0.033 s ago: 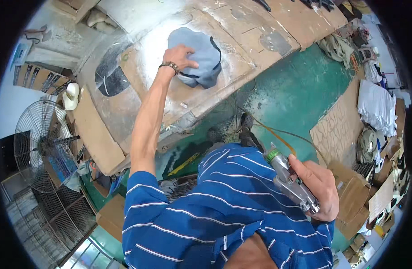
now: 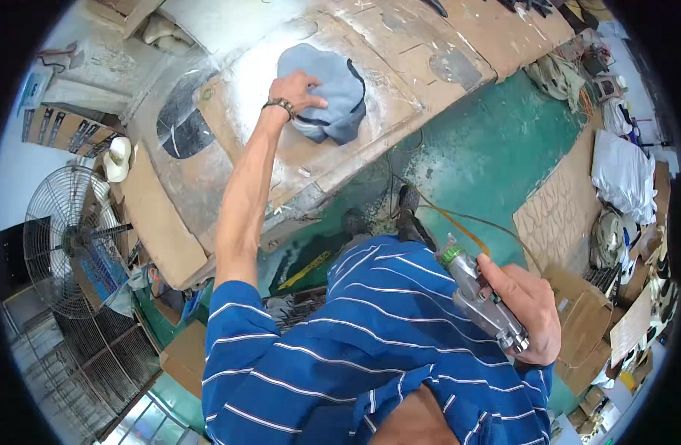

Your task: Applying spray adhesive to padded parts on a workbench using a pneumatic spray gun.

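Observation:
On the worktable lies a blue-grey piece of fabric (image 2: 329,78), rounded in outline, with dark edging and folds along its near side. My left hand (image 2: 297,92) rests on its left part, thumb and fingers apart and pressing on top; whether any cloth is pinched underneath cannot be seen. A beaded bracelet circles that wrist. At my right side, in front of my striped shirt, my right hand (image 2: 524,305) is closed round a silver spray gun (image 2: 478,293) with a green ring at its upper end.
The cardboard-covered worktable (image 2: 385,141) carries whitish residue and a dark flat piece (image 2: 185,126). A large fan (image 2: 77,241) stands at left. A hose (image 2: 459,225) crosses the green floor (image 2: 474,159). Cardboard boxes (image 2: 578,315) and a silvery bag (image 2: 622,174) are at right.
The near edge of the blue-grey fabric has shifted slightly and its folds lie differently. My left hand has barely moved; the right hand and spray gun stay in place.

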Motion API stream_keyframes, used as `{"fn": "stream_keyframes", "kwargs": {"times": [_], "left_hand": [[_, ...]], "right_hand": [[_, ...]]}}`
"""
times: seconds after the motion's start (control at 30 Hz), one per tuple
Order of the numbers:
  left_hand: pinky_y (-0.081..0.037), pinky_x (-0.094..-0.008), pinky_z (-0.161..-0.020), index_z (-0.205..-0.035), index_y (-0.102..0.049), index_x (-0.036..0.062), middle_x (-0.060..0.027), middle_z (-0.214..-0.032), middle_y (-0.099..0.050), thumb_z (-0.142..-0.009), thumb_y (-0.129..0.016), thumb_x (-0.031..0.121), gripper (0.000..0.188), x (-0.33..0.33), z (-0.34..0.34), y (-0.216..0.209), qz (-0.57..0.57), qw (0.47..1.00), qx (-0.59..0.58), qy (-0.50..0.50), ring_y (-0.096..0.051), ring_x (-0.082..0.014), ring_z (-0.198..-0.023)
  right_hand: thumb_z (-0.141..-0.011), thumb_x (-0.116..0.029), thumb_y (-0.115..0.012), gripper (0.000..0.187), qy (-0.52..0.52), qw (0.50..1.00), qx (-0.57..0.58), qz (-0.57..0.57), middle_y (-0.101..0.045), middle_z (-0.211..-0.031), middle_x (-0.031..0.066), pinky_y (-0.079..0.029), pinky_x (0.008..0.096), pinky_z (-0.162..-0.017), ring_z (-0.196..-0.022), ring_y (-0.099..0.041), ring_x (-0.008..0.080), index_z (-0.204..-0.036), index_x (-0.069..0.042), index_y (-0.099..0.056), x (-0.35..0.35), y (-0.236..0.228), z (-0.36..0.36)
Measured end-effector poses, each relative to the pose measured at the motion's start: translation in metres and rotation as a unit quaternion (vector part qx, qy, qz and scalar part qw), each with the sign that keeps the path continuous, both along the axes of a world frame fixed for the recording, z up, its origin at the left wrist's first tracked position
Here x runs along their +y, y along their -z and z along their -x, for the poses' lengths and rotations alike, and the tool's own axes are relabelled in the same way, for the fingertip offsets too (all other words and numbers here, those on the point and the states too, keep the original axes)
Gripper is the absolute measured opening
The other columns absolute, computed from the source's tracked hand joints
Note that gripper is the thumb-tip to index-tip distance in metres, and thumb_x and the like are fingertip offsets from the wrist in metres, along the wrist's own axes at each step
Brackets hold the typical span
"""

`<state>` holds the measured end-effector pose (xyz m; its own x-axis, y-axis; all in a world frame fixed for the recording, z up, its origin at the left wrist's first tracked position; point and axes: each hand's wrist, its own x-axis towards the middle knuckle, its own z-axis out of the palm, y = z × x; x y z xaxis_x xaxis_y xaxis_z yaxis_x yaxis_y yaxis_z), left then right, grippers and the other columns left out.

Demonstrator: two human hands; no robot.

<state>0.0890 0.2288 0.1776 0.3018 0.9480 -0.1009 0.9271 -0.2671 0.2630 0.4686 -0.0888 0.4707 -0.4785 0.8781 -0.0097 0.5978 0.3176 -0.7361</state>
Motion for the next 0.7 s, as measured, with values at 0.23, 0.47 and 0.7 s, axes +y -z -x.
{"fn": "stream_keyframes", "kwargs": {"times": [0.23, 0.47, 0.7], "left_hand": [[-0.055, -0.0434, -0.091, -0.121, -0.077, 0.0199, -0.0101, -0.116, -0.076, -0.074, -0.084, 0.055, 0.059, 0.037, -0.003, -0.015, 0.107, 0.994, 0.009, 0.006, -0.071, -0.0311, -0.109], [-0.054, -0.0427, -0.094, -0.128, -0.074, 0.0155, -0.0146, -0.119, -0.075, -0.072, -0.086, 0.059, 0.072, 0.058, 0.009, -0.009, 0.182, 0.983, 0.008, 0.025, -0.071, -0.0311, -0.111], [-0.050, -0.0399, -0.105, -0.136, -0.069, 0.0125, -0.0170, -0.133, -0.070, -0.077, -0.082, 0.062, 0.079, 0.060, 0.008, -0.011, 0.227, 0.972, -0.011, 0.052, -0.065, -0.0325, -0.124]], "right_hand": [[-0.079, -0.012, -0.070, 0.061, 0.105, 0.994, 0.005, -0.007, -0.067, -0.084, 0.0163, -0.053, 0.0351, -0.070, -0.073, -0.069, 0.0311, -0.136, 0.008, -0.062, -0.020, 0.016, -0.003], [-0.078, -0.010, -0.073, 0.058, 0.075, 0.994, 0.051, -0.062, -0.064, -0.076, 0.0130, -0.052, 0.0330, -0.065, -0.068, -0.067, 0.0254, -0.133, 0.007, -0.065, -0.029, 0.024, -0.006], [-0.070, -0.015, -0.080, 0.067, 0.128, 0.991, 0.022, -0.036, -0.065, -0.078, 0.0130, -0.052, 0.0340, -0.070, -0.072, -0.068, 0.0277, -0.132, 0.007, -0.066, -0.027, 0.024, -0.041]]}}
